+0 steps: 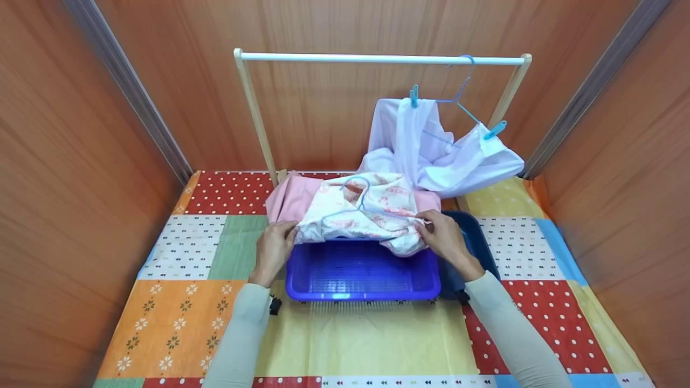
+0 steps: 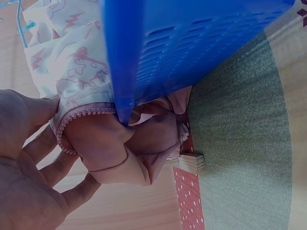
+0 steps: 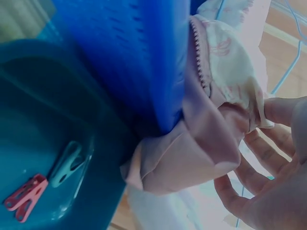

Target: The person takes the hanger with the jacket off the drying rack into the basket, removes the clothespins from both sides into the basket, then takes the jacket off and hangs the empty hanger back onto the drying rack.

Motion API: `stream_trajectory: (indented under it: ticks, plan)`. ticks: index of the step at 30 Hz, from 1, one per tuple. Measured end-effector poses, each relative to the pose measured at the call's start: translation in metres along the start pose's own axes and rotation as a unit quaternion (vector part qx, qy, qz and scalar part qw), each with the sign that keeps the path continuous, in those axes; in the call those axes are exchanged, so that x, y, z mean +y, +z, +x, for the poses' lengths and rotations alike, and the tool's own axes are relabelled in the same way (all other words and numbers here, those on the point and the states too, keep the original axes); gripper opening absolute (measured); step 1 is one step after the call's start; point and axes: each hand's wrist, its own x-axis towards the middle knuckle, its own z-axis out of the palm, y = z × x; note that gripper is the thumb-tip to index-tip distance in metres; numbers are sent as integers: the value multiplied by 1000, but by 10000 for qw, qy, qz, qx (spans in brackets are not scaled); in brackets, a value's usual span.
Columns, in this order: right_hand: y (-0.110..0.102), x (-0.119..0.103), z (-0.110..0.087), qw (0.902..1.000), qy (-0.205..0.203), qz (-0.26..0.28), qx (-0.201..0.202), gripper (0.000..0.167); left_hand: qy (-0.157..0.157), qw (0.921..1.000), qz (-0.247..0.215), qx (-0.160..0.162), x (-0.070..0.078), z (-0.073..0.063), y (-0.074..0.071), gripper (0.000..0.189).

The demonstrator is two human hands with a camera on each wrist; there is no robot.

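Observation:
A pink zip-up garment with a white printed lining [image 1: 334,205] lies over the far rim of the blue basket [image 1: 364,296]. On its lining rests a light-blue hanger [image 1: 361,206], hook pointing away from me. My left hand [image 1: 275,249] pinches the garment's near left corner between thumb and fingers. The left wrist view shows the zipper teeth [image 2: 60,136] along that edge. At the opposite corner, my right hand [image 1: 446,237] pinches the cloth beside the hanger's right end. Pink fabric [image 3: 192,153] hangs below the fingers in the right wrist view.
Behind stands a rack with a white rail [image 1: 350,57]. A white garment [image 1: 415,140] hangs at its right, held by blue clips [image 1: 414,96] on a hanger. A dark teal tub [image 3: 103,143] beside the basket holds a pink clothespin [image 3: 26,196] and a green one [image 3: 68,164].

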Motion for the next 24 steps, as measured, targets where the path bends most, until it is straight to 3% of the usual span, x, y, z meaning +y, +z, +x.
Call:
stream_trajectory:
  ticks: [11, 24]
  plan:
    - [-3, 4, -3, 9998, 21, -11, 178, 20, -10, 10000, -17, 2, 1, -1, 0, 15]
    - [0, -24, 10, 9964, -693, 232, 425, 25, 6, 10000, -24, 15, -1, -2, 0, 14]
